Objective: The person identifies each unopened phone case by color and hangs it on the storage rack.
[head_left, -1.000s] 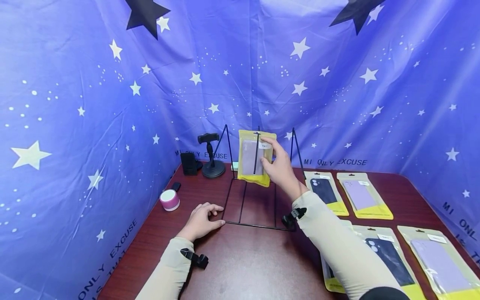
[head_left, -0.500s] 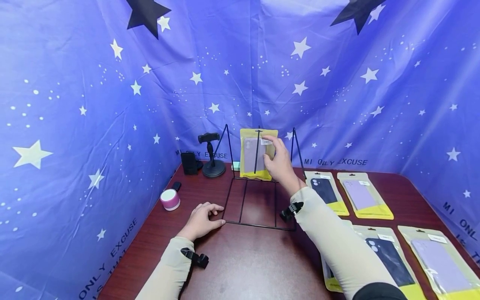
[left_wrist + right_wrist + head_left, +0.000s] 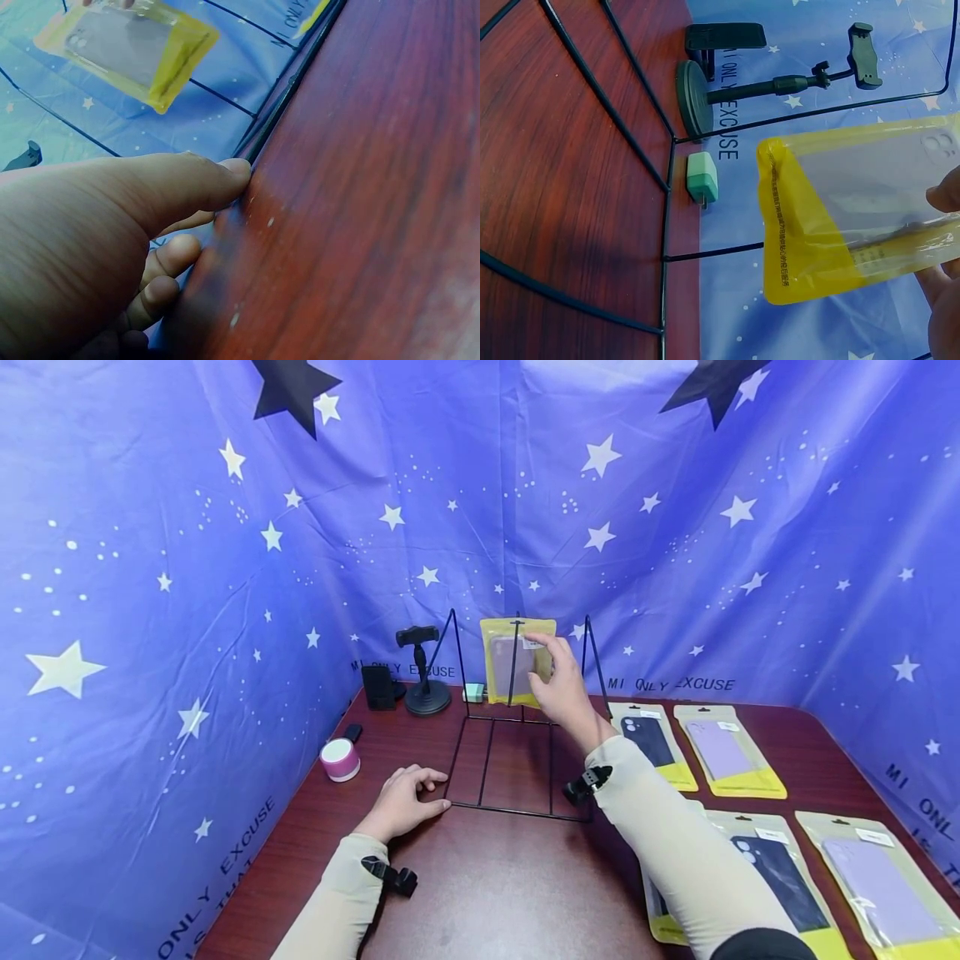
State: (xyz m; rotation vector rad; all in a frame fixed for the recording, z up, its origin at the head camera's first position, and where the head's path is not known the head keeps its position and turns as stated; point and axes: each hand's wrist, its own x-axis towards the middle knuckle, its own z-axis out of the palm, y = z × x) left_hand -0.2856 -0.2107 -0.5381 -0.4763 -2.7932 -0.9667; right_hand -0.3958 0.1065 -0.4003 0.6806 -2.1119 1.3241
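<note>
A yellow packet with a lilac phone case point(image 3: 504, 664) hangs upright at the top of a black wire rack point(image 3: 510, 812), behind its middle upright wire. My right hand point(image 3: 561, 687) pinches the packet's right edge between thumb and fingers. The right wrist view shows the packet point(image 3: 840, 217) held at its end by my fingertips point(image 3: 946, 199), with rack wires point(image 3: 666, 225) crossing below. My left hand point(image 3: 401, 802) rests on the table at the rack's front left corner. In the left wrist view its thumb point(image 3: 217, 176) touches the base wire point(image 3: 289, 86), and the packet point(image 3: 131, 49) shows beyond.
Several packed phone cases, dark point(image 3: 651, 743) and lilac point(image 3: 727, 752), lie at the right, more nearer point(image 3: 873, 881). A pink speaker point(image 3: 340, 759), a black box point(image 3: 377, 687) and a phone-holder stand point(image 3: 423, 675) sit back left. A green charger point(image 3: 702, 178) lies behind the rack. Star-printed blue cloth surrounds the table.
My right hand has carried the packet up and back, from in front of the rack's lower part to its top at the middle wire. The left hand has not moved.
</note>
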